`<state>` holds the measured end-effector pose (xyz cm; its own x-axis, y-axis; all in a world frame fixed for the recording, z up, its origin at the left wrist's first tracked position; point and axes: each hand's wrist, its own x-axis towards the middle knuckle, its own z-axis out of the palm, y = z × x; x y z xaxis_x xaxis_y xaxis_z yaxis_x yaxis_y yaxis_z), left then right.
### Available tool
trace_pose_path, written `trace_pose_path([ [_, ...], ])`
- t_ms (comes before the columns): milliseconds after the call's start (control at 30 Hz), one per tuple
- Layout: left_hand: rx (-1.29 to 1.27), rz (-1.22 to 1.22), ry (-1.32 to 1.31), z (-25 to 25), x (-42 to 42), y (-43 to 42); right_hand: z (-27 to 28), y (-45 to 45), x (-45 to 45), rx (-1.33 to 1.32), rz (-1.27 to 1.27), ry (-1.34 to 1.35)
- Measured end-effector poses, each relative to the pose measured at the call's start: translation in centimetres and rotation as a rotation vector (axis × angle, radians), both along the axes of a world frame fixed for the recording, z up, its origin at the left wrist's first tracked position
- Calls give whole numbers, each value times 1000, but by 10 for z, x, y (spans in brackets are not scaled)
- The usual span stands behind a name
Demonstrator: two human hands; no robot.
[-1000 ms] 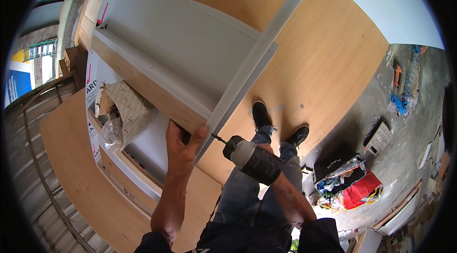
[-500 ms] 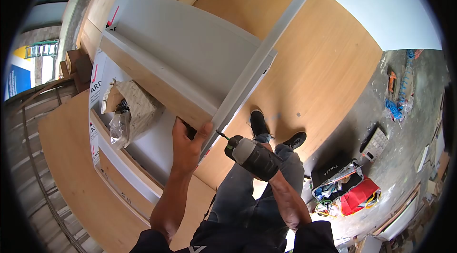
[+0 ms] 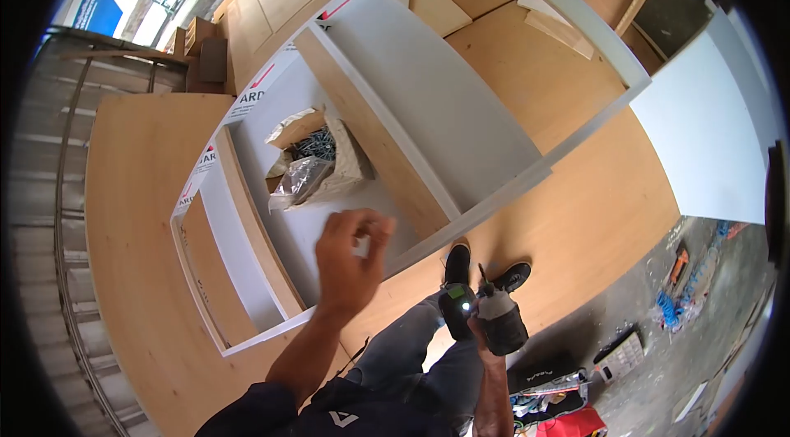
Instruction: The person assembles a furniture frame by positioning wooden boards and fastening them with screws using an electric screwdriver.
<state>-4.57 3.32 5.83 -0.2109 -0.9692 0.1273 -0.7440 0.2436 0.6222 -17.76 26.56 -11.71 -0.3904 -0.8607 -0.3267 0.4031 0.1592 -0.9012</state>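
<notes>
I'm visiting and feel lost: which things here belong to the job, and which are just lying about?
Likely the job:
drill in the right hand
panelled frame near the left hand
open package of fasteners

Seemingly lying about:
red bag
blue coil

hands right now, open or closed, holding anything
Left hand: fingers partly curled; blurred, so whether it holds anything small cannot be told.
Right hand: closed, holding the power drill.

Daylight is bright, and a small round white light [image 3: 467,306] glares beside the black-and-grey power drill [image 3: 503,327]. The bare left hand [image 3: 352,266] is slightly blurred. Fisheye distortion bows the view inside black corners.
</notes>
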Motion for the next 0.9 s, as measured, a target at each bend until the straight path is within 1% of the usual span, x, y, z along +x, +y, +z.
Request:
trace_pose_path([
  [33,-99,23,116,13,13,-11,4,6,-4,10,-17,-23],
  [67,-252,43,104,26,23,-29,7,12,-5,22,-41,-44],
  [100,-264,127,65,36,34,-51,8,16,-6,53,-35,-78],
  [133,-198,172,63,49,36,-75,9,16,-7,46,-35,-68],
  [167,-237,18,6,46,48,-105,12,17,-6,54,-26,-71],
  [233,37,-117,-130,30,64,-150,15,18,-6,63,-14,-68],
  [267,36,-116,-124,16,68,-165,14,19,-6,20,103,80],
  [300,47,-214,-296,0,72,-176,14,21,-5,-19,218,224],
  [333,58,-311,-468,-5,71,-180,12,21,-1,-16,218,227],
  [367,58,-313,-464,-8,69,-182,9,20,5,-3,208,-29],
  [433,77,-205,-479,-12,60,-182,13,15,2,21,289,-138],
  [467,79,-212,-476,-15,61,-181,15,12,1,36,329,-190],
  [500,13,-259,-470,-20,65,-182,34,1,1,103,368,-146],
  [567,-167,-367,-434,-30,74,-182,21,-1,11,-179,183,-637],
  [600,-166,-380,-430,-25,69,-176,26,-9,14,-313,118,-885],
  [667,-92,-342,-218,-9,62,-164,43,-16,12,-161,152,-306],
  [700,-65,-323,-224,-5,60,-162,21,-6,16,-150,128,-304],
  [733,-62,-375,-242,-1,60,-163,-16,8,24,-162,200,31],
  [800,-38,-258,-75,-6,66,-161,-37,24,26,-143,249,370],
  [833,-14,-212,171,-2,67,-158,-32,20,21,-200,244,415],
  [867,16,-160,412,6,68,-151,-29,15,16,-264,244,341],
  [900,-104,-145,469,17,66,-139,-20,6,9,-327,247,265],
])
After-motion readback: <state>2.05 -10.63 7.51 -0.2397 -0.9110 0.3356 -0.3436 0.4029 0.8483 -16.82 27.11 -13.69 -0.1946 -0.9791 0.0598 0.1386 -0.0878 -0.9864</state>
